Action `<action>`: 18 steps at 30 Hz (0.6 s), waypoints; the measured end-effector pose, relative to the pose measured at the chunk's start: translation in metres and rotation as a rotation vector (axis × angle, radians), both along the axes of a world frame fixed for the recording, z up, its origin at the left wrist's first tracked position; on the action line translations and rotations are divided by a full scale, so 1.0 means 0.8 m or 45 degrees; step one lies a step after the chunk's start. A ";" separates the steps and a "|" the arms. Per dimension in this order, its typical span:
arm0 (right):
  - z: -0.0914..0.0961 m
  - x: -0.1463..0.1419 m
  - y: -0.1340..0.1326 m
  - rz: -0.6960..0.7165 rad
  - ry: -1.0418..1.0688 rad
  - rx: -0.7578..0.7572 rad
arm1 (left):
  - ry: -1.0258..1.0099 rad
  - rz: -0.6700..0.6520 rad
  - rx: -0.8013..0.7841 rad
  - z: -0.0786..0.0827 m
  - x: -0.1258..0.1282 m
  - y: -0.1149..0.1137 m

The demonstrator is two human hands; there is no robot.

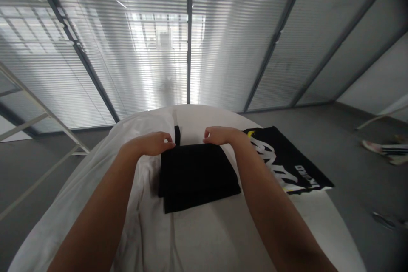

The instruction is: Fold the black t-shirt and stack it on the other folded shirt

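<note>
Your left hand (155,143) sat at the far left corner of the folded black garment (197,175), fingers curled shut and pinching that edge. Your right hand (219,135) was at the far right corner, fingers also curled tight with the tips pressed to the thumb on the fabric edge. Both forearms ran along either side of the garment. The garment lay folded into a neat rectangle, mid surface (318,221), resting partly on a rumpled white cloth (140,221) that draped over the left side. A printed black garment (287,161) lay flat just beside it on the right, reaching the surface's edge. A shoe (382,151) was on the floor (344,136), well apart to the right.
</note>
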State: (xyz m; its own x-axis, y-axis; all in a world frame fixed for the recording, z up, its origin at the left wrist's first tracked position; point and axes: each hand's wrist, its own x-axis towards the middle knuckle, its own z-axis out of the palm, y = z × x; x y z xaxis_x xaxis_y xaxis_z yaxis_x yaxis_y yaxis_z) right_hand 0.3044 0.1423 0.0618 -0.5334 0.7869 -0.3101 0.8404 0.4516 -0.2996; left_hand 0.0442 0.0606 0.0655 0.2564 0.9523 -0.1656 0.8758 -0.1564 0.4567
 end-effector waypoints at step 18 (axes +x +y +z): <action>-0.075 0.018 -0.154 0.014 0.102 0.387 | 0.476 0.061 0.105 -0.019 0.071 -0.043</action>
